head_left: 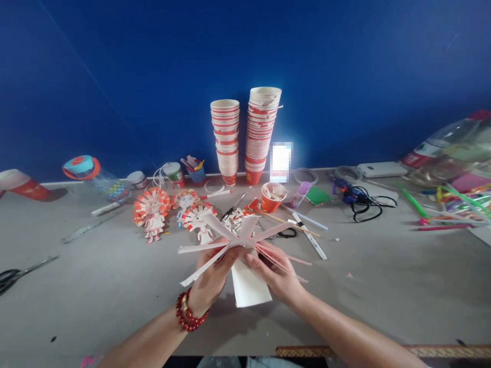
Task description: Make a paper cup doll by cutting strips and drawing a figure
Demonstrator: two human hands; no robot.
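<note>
Between my two hands is a paper cup cut into strips (pixel 250 286), its white strips splayed outward like rays and one broad flap hanging down toward me. My left hand (pixel 215 273), with red beads at the wrist, grips it at the centre, thumb on top. My right hand (pixel 278 271) pinches the other side close by, its thumb near the broad flap. Just beyond my hands lie white paper scraps (pixel 235 221) and paper figures with orange and white fringes, one (pixel 199 222) near my left hand and another (pixel 152 212) farther left.
Two tall stacks of paper cups (pixel 225 143) (pixel 262 135) stand by the blue wall. Nearby are an orange cup (pixel 273 197) of scraps, a glue stick (pixel 301 194), and a marker (pixel 310 236). Scissors (pixel 23 273) lie far left; a glue gun (pixel 355 194) and bottles (pixel 452 148) are right.
</note>
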